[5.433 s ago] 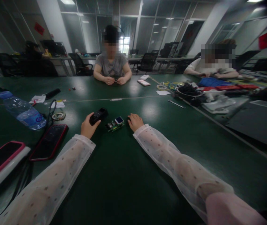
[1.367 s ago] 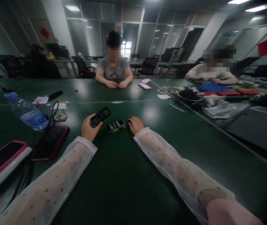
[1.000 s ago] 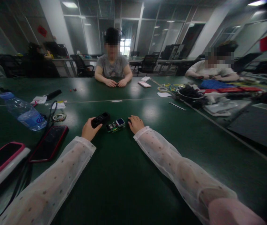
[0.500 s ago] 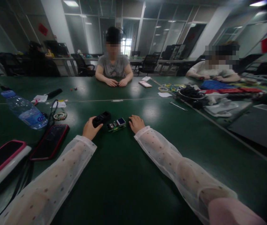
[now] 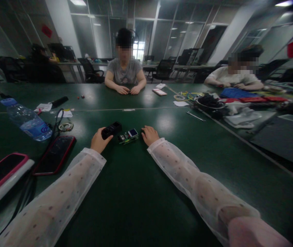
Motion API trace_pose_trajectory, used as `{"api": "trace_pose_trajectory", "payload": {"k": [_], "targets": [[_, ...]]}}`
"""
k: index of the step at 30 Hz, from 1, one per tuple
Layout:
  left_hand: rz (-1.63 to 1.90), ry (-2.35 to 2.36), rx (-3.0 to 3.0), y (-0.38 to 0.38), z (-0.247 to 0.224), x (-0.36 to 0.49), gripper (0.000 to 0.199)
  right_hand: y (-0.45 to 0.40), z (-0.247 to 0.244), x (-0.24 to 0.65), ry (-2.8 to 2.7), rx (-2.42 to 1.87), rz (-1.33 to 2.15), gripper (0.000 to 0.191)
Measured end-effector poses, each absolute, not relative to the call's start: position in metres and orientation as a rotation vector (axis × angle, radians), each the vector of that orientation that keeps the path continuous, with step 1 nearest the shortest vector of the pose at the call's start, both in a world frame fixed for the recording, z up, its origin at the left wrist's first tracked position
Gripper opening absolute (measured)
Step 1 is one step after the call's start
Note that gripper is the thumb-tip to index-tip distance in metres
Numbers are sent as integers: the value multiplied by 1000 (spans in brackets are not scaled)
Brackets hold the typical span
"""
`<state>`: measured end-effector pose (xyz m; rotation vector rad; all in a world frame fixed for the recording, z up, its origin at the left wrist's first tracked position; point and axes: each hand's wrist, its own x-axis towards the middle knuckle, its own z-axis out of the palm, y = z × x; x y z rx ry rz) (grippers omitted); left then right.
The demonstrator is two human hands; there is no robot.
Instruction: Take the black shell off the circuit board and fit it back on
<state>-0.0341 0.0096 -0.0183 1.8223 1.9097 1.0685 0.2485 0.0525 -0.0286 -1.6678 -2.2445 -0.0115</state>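
My left hand (image 5: 99,141) is closed around the near left end of a black plastic casing (image 5: 112,129), thumb on the near side. The casing has a rectangular window at its far end and lies at the table surface. Just right of it sits a small green circuit board (image 5: 127,137) with a little screen on top, apart from both hands. My right hand (image 5: 150,136) rests palm down to the right of the board, fingers slightly bent and a little apart. A dark spot shows beneath its fingertips; whether it is shadow or a small object I cannot tell.
On the left are a water bottle (image 5: 29,120), a red-edged phone (image 5: 56,155), a pink-edged phone (image 5: 3,175), a bracelet (image 5: 66,127) and black cables. A wrench (image 5: 196,116) and a cable heap (image 5: 208,101) lie right. Two people sit across the green table (image 5: 136,199).
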Motion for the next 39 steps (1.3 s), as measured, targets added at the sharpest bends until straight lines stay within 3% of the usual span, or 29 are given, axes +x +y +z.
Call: {"api": "trace_pose_trajectory", "payload": {"k": [5, 11, 24, 39], "targets": [[1187, 1822, 1781, 13, -22, -36, 55, 52, -27, 248, -2248, -1681, 16, 35], [1639, 1570, 1641, 10, -17, -26, 55, 51, -27, 247, -2235, -1668, -5, 34], [1291, 1419, 1978, -14, 0, 8, 55, 56, -34, 249, -2217, -1637, -39, 32], [1226, 1415, 2109, -18, 3, 10, 54, 56, -36, 249, -2201, -1632, -28, 31]]}}
